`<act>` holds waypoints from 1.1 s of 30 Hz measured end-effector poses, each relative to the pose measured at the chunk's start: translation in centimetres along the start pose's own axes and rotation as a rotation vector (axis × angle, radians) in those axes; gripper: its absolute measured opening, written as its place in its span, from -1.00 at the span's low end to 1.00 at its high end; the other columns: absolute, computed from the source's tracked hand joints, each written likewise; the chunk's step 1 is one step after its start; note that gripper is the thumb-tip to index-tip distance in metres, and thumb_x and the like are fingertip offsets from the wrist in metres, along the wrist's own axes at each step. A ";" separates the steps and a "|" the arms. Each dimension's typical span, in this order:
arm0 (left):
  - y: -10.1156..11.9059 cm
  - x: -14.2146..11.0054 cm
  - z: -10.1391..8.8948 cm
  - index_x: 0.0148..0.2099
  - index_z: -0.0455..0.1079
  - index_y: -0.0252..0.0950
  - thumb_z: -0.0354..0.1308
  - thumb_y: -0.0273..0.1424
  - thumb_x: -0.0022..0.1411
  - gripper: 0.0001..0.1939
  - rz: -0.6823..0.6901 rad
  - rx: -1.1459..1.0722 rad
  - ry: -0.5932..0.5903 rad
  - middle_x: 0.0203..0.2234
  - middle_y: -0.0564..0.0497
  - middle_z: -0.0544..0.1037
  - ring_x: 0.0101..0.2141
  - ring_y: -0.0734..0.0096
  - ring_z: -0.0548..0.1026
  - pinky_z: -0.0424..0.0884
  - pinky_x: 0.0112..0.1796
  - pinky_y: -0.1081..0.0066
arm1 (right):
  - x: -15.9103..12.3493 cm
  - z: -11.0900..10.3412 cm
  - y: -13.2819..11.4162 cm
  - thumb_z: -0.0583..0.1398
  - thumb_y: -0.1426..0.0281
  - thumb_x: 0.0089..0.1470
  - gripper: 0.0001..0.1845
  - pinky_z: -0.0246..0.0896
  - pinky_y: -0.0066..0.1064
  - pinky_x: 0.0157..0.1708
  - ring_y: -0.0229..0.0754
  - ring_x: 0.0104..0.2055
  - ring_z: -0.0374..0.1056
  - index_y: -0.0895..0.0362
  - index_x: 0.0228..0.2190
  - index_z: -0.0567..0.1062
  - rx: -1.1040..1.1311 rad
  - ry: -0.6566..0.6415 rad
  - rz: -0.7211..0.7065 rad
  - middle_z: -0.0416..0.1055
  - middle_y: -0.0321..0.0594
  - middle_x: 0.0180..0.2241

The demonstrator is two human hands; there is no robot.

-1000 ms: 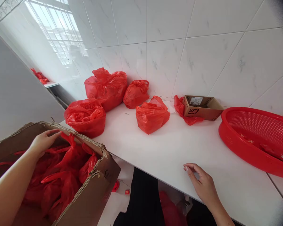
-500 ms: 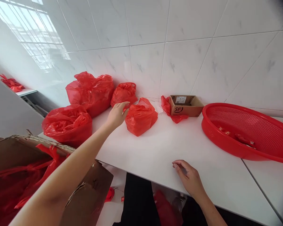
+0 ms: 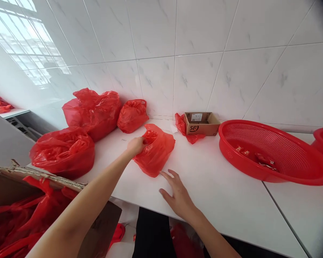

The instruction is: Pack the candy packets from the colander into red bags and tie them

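My left hand (image 3: pixel 136 146) grips the bunched top of a red plastic bag (image 3: pixel 156 152) on the white counter (image 3: pixel 218 190) and tilts it toward me. Just below that bag, my right hand (image 3: pixel 177 195) hovers over the counter with its fingers spread, its fingertips close to the bag's bottom edge, and it holds nothing.
Three more filled red bags (image 3: pixel 63 152) (image 3: pixel 93 111) (image 3: pixel 132 115) sit at the left and against the tiled wall. A small cardboard box (image 3: pixel 201 123) stands at the back. A big red mesh basket (image 3: pixel 271 154) lies at the right. An open carton of red bags (image 3: pixel 21 211) is at lower left.
My left hand left the carton, reached across to the middle bag and closed on its top, pulling it nearer. My right hand slid left toward the bag and spread its fingers.
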State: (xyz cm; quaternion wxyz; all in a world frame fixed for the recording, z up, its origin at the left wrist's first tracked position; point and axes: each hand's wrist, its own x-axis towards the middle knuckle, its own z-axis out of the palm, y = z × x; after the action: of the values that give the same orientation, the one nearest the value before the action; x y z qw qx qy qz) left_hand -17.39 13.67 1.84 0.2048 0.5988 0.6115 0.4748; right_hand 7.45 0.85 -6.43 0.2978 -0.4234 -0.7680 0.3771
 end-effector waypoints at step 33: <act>4.2 -13.1 5.1 -0.48 0.43 -0.24 0.22 -0.16 0.16 -0.71 -0.227 -0.684 -0.043 -0.63 0.09 0.35 -0.56 0.49 0.27 0.26 -0.48 0.50 | -5.1 -11.5 7.0 0.29 0.11 -0.04 -0.66 0.32 -0.40 -0.50 -0.19 -0.46 0.39 0.08 -0.33 0.44 0.771 0.560 0.391 0.47 -0.25 -0.44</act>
State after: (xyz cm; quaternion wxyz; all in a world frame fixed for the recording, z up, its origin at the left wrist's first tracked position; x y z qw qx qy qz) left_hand -8.37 2.55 -1.20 0.4576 0.4338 0.4753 0.6137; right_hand 21.76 2.60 -6.71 0.5505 -0.5033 -0.3702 0.5537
